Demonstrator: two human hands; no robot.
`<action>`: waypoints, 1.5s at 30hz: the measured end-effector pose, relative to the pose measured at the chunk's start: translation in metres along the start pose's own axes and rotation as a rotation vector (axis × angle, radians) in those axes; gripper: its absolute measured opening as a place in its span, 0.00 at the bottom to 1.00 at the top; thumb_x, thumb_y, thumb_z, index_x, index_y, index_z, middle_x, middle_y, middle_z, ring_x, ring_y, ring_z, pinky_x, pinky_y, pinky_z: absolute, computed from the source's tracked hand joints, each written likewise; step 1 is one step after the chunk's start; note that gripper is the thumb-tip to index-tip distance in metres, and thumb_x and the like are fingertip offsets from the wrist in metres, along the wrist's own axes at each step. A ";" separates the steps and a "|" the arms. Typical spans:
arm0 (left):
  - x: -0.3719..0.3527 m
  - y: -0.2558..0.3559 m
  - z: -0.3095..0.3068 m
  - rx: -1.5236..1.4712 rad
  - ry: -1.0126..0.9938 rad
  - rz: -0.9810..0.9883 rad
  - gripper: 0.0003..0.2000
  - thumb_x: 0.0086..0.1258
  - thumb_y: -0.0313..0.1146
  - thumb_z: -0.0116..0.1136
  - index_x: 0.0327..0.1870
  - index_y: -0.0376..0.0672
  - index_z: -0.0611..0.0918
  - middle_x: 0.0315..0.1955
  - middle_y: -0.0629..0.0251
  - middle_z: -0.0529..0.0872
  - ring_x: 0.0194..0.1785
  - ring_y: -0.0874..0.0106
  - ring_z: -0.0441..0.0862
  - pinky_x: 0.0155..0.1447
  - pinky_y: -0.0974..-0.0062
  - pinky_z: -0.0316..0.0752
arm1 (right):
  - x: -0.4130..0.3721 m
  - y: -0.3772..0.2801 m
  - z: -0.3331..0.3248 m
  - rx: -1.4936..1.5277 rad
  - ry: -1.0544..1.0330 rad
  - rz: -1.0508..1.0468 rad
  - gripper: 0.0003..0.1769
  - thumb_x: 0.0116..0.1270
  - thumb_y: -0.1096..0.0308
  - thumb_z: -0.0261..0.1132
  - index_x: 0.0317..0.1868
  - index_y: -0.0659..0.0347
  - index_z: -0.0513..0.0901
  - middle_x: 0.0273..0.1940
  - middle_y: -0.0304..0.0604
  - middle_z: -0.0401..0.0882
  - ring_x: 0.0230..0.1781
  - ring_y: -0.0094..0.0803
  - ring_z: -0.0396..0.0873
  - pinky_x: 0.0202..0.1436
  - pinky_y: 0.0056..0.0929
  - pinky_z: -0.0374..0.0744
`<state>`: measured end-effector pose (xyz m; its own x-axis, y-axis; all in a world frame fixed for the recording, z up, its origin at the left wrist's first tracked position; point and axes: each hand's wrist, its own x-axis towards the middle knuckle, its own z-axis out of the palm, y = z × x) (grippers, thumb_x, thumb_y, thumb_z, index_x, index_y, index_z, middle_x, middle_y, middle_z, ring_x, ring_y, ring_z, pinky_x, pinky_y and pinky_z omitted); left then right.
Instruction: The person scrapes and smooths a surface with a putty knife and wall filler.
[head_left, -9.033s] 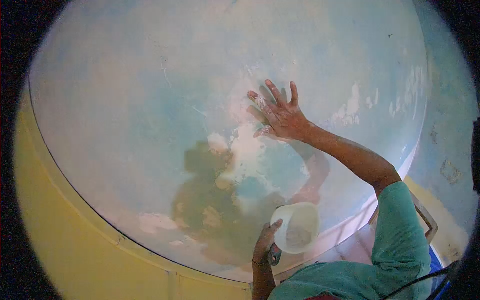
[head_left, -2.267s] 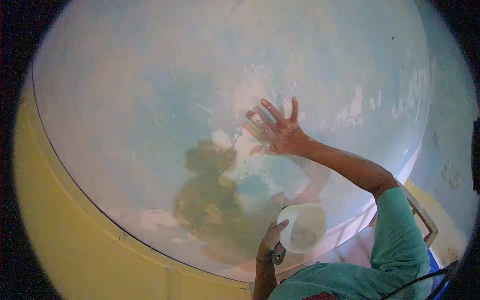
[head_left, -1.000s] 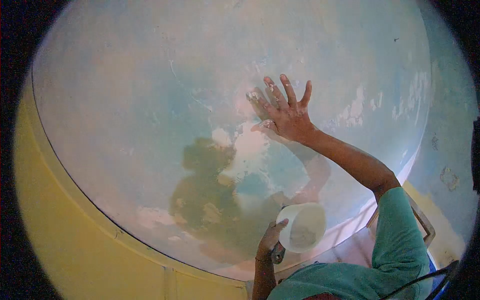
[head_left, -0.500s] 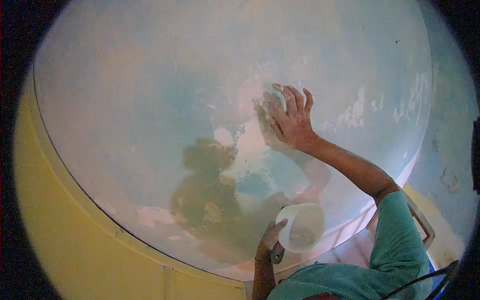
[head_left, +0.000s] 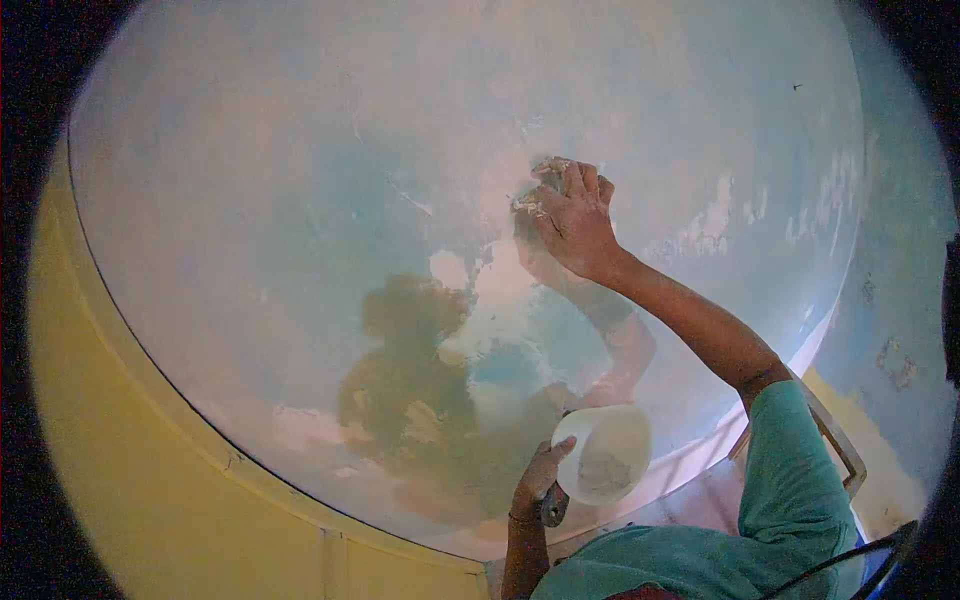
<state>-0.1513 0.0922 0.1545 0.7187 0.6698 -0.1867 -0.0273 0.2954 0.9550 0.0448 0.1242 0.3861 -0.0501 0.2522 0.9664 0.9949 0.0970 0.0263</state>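
Near the bottom middle, my left hand (head_left: 540, 475) is closed on the rim of a white bowl (head_left: 635, 440), thumb over its edge. The bowl is tilted toward me, and greyish-white paste (head_left: 605, 472) lies in it. A dark tool handle (head_left: 553, 505) sticks out below the same hand; the rest of that tool is hidden. My right hand (head_left: 575, 220) is raised against a pale, patchy painted surface (head_left: 280, 200). Its fingers are bent, with the thumb apart from them, and whitish paste coats the tips. No tool shows in it.
Whitish patches (head_left: 500, 280) mark the surface beneath my right hand, and more lie to the right. A yellow wall (head_left: 180, 470) borders the lower left. A brown frame, perhaps a chair (head_left: 850, 460), stands behind my right arm. Dark cables (head_left: 880, 555) cross the lower right corner.
My right hand has shifted slightly up and left. Its spread fingers have bent in toward the surface. My left hand and the bowl stay nearly in place.
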 end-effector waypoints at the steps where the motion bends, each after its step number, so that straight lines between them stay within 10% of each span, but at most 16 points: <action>1: -0.002 0.003 0.002 0.009 0.007 -0.005 0.19 0.61 0.41 0.52 0.44 0.32 0.74 0.34 0.61 0.80 0.34 0.71 0.79 0.39 0.74 0.74 | 0.001 0.000 0.000 -0.012 0.000 -0.007 0.13 0.54 0.63 0.55 0.39 0.57 0.76 0.52 0.46 0.62 0.53 0.43 0.56 0.52 0.46 0.54; 29: 0.002 -0.003 -0.005 -0.009 -0.003 -0.014 0.18 0.61 0.40 0.53 0.43 0.33 0.75 0.32 0.61 0.81 0.32 0.72 0.79 0.38 0.75 0.74 | 0.018 0.004 0.011 -0.207 0.196 -0.208 0.16 0.43 0.65 0.65 0.37 0.53 0.77 0.51 0.50 0.61 0.57 0.46 0.54 0.55 0.57 0.46; 45: 0.000 -0.002 -0.002 0.022 0.089 -0.041 0.16 0.63 0.38 0.50 0.43 0.32 0.75 0.33 0.61 0.80 0.33 0.73 0.79 0.35 0.74 0.75 | -0.020 0.010 0.018 -0.151 0.113 -0.341 0.28 0.55 0.54 0.56 0.58 0.42 0.64 0.64 0.41 0.52 0.65 0.47 0.47 0.58 0.67 0.30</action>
<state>-0.1527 0.0930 0.1518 0.6544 0.7154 -0.2449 0.0169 0.3100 0.9506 0.0539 0.1377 0.3627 -0.3784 0.1219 0.9176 0.9250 0.0120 0.3799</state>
